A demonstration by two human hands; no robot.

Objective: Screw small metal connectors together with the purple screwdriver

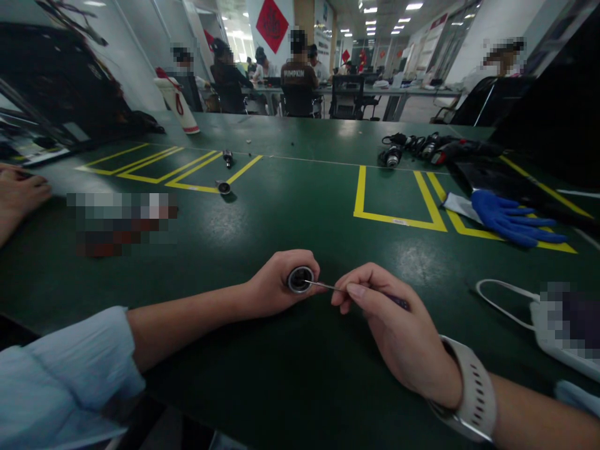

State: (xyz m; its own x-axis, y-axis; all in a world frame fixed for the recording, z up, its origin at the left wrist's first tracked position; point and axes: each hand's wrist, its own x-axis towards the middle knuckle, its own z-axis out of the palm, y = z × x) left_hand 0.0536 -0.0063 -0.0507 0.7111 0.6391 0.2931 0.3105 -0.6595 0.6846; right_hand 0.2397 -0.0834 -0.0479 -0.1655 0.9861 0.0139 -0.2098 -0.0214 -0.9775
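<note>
My left hand [276,281] is wrapped round a dark cylindrical part [300,279] with a metal rim, its open end turned towards me. In my right hand [389,312] is a thin screwdriver [328,286], pinched between thumb and fingers. The slim metal shaft points left and its tip reaches into the mouth of the cylinder; what it touches inside is too dark to tell. Most of the dark handle is covered by my fingers. Both hands are just above the green table [262,375].
Two small metal parts, one round [224,187] and one upright [227,158], stand on the table. A blue glove [510,215] lies right, near dark tools with cables [422,147]. A white device [562,331] sits near right. Another person's hand [21,194] rests far left.
</note>
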